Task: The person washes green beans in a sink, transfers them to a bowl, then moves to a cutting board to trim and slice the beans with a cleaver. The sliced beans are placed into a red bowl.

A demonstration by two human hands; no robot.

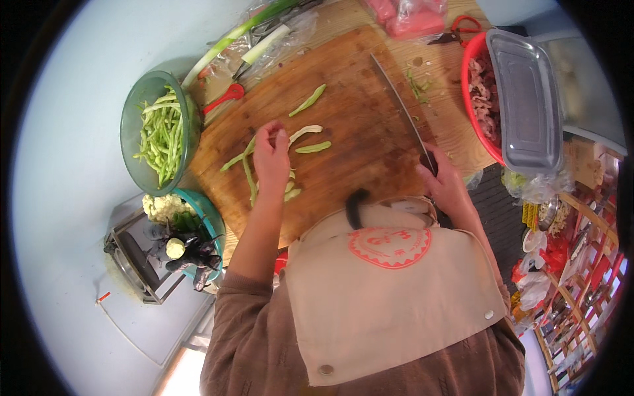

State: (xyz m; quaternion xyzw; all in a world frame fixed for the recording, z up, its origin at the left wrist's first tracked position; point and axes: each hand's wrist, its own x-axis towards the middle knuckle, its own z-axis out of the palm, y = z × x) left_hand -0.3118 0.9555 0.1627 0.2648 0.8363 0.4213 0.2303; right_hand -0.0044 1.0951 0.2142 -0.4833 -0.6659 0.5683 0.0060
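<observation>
A kitchen knife [400,96], seen nearly edge-on, has its dark handle in my right hand [445,178] at the right edge of the wooden cutting board [356,148]. My left hand [273,161] is over the board's left half with its fingers curled. Just beside its thumb lies a pale green bean [305,131]; whether the fingers pinch it is hidden. Two green bean pieces, one farther up the board [308,100] and one closer [313,147], lie apart from the hand. Longer beans [247,171] run along its left side, and more pieces [291,190] show by the wrist.
On the left stand a green bowl [128,133] of beans and a teal basin [218,225] with cauliflower and eggplants. Leeks [267,43] and a red peeler [225,97] lie beyond the board. Rightward are red-handled scissors [465,24], a red basin [467,99] of meat and a plastic tray [527,101].
</observation>
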